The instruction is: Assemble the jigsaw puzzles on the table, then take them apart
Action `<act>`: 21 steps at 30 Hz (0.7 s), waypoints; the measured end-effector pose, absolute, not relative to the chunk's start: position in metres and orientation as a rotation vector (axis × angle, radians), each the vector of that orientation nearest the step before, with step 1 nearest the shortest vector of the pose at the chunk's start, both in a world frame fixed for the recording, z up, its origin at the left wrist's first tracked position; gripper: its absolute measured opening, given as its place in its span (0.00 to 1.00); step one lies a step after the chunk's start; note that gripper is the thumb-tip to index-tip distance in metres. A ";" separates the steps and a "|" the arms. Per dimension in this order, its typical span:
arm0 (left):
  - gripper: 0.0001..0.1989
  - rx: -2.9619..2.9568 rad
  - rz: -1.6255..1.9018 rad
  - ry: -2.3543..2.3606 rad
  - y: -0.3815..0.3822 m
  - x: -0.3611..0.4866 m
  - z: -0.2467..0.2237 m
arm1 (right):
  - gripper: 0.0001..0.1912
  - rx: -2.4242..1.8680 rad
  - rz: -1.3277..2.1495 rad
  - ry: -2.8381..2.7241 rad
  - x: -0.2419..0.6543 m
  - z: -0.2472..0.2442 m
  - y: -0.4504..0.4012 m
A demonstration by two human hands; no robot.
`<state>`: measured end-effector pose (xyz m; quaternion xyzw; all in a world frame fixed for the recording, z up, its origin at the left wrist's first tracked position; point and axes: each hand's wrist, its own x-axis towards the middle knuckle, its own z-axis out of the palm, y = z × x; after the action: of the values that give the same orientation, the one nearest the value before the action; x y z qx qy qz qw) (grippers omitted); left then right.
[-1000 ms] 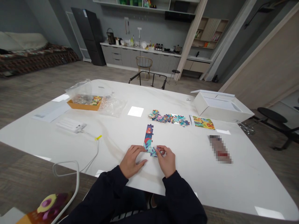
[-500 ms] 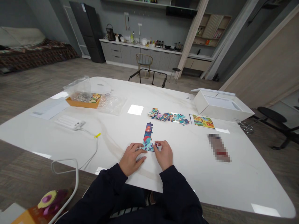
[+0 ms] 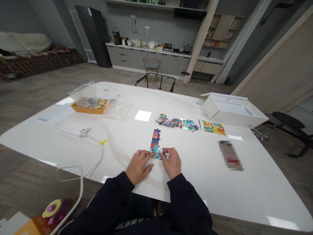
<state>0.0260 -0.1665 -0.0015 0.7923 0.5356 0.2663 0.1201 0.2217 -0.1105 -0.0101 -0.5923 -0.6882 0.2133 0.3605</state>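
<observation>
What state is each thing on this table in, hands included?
jigsaw strip, joined pieces lying flat
left hand, fingertips on the strip's lower end
right hand, fingertips on the strip's lower end
loose jigsaw pieces, spread in a band
white box, open
orange tray, holding pieces

Our left fingers [image 3: 144, 156] and right fingers [image 3: 167, 151] resting at lower end of jigsaw strip [image 3: 155, 143], joined cardboard pieces lying flat, long narrow column running straight ahead, away from fingers. Dark purple at far end, red and teal pattern lower down, knobs and notches along edges. Short teal-blue section [image 3: 158, 155] between both sets of fingertips, jutting rightward from strip's base, partly hidden by fingers
</observation>
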 end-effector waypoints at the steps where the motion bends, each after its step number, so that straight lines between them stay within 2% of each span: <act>1: 0.24 2.326 0.775 1.577 -0.167 0.027 -0.001 | 0.10 -1.525 0.547 -1.771 0.221 -0.011 -0.112; 5: 0.22 2.332 0.770 1.578 -0.163 0.029 0.002 | 0.14 -1.512 0.609 -1.688 0.223 -0.011 -0.109; 10: 0.14 2.208 0.982 1.386 -0.124 0.020 0.010 | 0.19 -1.426 0.985 -1.598 0.260 -0.008 -0.071; 15: 0.10 2.082 1.130 1.604 -0.035 0.007 0.008 | 0.20 -1.497 0.663 -1.410 0.296 -0.013 -0.029; 21: 0.17 1.826 0.969 1.804 0.081 0.024 0.006 | 0.19 -1.531 0.737 -1.352 0.300 -0.019 -0.022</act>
<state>0.0238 0.0810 0.0061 0.6524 0.6446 0.3463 0.1974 0.2997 -0.0219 -0.0194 -0.6237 -0.5510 0.3003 0.4661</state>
